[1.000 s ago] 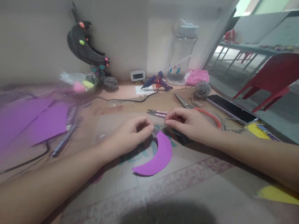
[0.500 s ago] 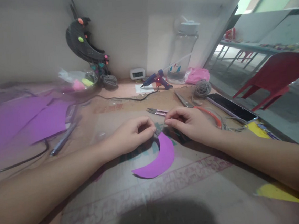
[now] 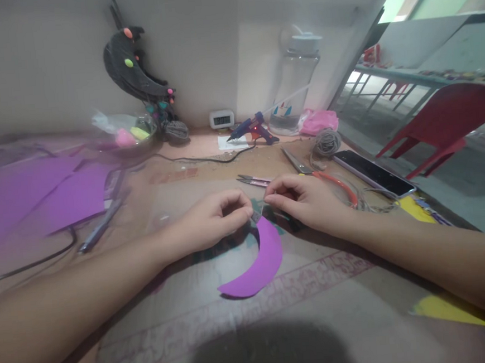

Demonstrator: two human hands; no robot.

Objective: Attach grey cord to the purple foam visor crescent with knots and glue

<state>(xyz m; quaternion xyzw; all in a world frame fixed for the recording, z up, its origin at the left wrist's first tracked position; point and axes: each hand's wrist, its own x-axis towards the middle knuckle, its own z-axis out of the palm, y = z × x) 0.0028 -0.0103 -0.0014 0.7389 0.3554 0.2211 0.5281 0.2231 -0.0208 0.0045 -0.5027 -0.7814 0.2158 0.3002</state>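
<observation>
A purple paper crescent (image 3: 263, 264) hangs just over the table between my hands, its lower tip pointing left. Dark grey yarn (image 3: 256, 216) covers its upper tip. My left hand (image 3: 224, 216) is closed in a pinch at that wrapped tip, with thumb and forefinger pressed together. Close by on the right, my right hand (image 3: 298, 199) is also closed, thumb and forefinger pinching a thin strand of the yarn that runs to the tip. The exact grip of the left fingertips is partly hidden.
Beyond my hands lie thread snips (image 3: 253, 180), orange-handled scissors (image 3: 297, 163), a yarn ball (image 3: 327, 142) and a phone (image 3: 374, 172). A glue gun (image 3: 250, 127) stands before a bottle (image 3: 297, 82). Purple sheets (image 3: 37, 192) and a pen (image 3: 101, 226) lie left.
The crescent's lower tip has swung slightly downward and nearer to me. My right hand has shifted a little left; both hands keep their pinches.
</observation>
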